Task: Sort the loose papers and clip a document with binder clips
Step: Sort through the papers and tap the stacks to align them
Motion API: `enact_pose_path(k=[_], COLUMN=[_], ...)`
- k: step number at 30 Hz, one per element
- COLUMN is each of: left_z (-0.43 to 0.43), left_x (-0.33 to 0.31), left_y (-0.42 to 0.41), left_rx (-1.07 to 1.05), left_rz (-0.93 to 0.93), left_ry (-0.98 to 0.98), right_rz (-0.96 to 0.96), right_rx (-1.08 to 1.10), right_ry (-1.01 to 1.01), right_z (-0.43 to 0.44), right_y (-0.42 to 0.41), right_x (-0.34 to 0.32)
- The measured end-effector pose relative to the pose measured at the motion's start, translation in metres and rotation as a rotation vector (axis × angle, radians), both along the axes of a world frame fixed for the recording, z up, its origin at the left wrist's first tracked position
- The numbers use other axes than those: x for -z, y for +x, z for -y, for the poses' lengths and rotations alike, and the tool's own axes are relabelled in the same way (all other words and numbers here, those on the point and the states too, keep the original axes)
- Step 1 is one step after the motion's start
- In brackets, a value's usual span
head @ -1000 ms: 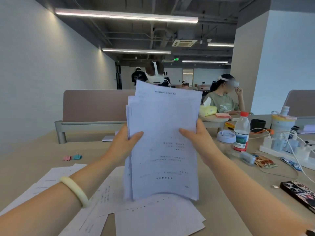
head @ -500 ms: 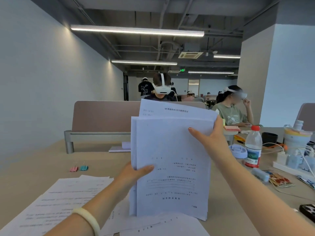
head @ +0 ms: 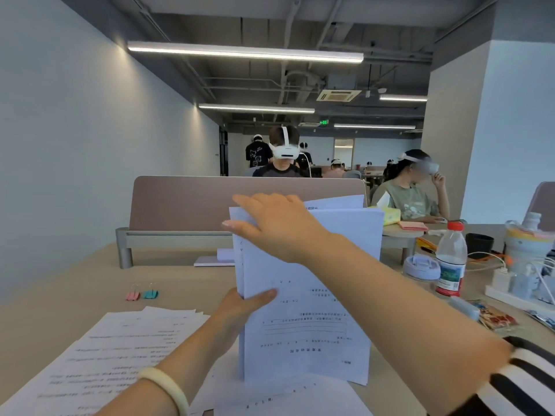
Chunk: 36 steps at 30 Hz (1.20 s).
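A clear plastic bottle with a red cap (head: 450,265) stands shut at the right of the pale wooden table (head: 60,295), a lilac round lid (head: 420,267) just beside it. At centre, an upright stack of white printed sheets (head: 306,310) rests its lower edge on the table. The left hand (head: 240,307) pinches its left edge, thumb in front, while the right hand (head: 276,226) lies across the top corner, fingers straight. Loose printed pages (head: 120,349) lie flat to the left; beyond them sit a pink binder clip (head: 132,295) and a teal binder clip (head: 150,294) — side by side, unused.

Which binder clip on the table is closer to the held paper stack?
The teal binder clip, lying just right of the pink binder clip, toward the paper stack.
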<state>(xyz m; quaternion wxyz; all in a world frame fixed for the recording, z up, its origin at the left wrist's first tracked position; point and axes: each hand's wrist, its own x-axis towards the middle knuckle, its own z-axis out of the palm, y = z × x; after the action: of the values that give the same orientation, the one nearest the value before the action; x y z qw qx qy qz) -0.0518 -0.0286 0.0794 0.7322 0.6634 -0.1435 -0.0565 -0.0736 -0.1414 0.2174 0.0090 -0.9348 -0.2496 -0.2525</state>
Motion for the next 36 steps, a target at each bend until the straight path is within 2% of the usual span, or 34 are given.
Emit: enact_pose_path(k=[10, 12, 14, 16, 17, 18, 19, 21, 22, 23, 24, 27, 29, 32, 36], left_z=[-0.001, -0.001, 0.000, 0.001, 0.001, 0.001, 0.000, 0.000, 0.000, 0.002, 0.005, 0.015, 0.017, 0.013, 0.005], left_x=[0.005, 0.006, 0.006, 0.007, 0.008, 0.009, 0.010, 0.013, 0.015, 0.017, 0.019, 0.021, 0.014, 0.001, -0.008], left_y=[0.008, 0.009, 0.010, 0.012, 0.013, 0.014, 0.015, 0.015, 0.016, 0.014, 0.013, 0.012, 0.013, 0.016, 0.014], left_rx=[0.053, 0.078, 0.094, 0.082, 0.073, 0.062, 0.046, 0.010, -0.008, -0.024, -0.048, -0.174, -0.272, -0.340, -0.315], left_rz=[-0.046, -0.043, -0.039, -0.050, -0.055, -0.053, -0.052, -0.062, -0.068, -0.066, -0.053, 0.014, 0.055, 0.128, 0.206], left_ry=[-0.002, 0.006, 0.012, -0.012, -0.025, -0.036, -0.042, -0.041, -0.038, -0.032, -0.018, -0.011, -0.033, -0.028, 0.024], right_rz=[-0.218, -0.208, -0.074, 0.157, 0.239, 0.234, 0.129, -0.298, -0.506, -0.662, -0.730, -0.571, -0.468, -0.431, -0.408], right_rx=[0.205, 0.233, 0.249, 0.298, 0.309, 0.295, 0.240, 0.038, -0.023, -0.031, -0.021, 0.048, -0.007, -0.091, -0.126], right_ry=[0.027, 0.000, 0.015, 0.131, 0.255, 0.449, 0.704, 1.229, 1.370, 1.407, 1.409, 1.484, 1.489, 1.487, 1.426], right_z=[0.071, 0.087, 0.101, 0.119, 0.126, 0.135, 0.141, 0.150, 0.153, 0.152, 0.148, 0.129, 0.119, 0.110, 0.108], right_y=[0.004, 0.005, 0.006, 0.009, 0.009, 0.012, 0.013, 0.017, 0.019, 0.019, 0.020, 0.022, 0.022, 0.019, 0.015], right_x=[-0.019, -0.016, -0.015, -0.011, -0.005, 0.005, 0.018, 0.058, 0.081, 0.101, 0.118, 0.135, 0.123, 0.104, 0.106])
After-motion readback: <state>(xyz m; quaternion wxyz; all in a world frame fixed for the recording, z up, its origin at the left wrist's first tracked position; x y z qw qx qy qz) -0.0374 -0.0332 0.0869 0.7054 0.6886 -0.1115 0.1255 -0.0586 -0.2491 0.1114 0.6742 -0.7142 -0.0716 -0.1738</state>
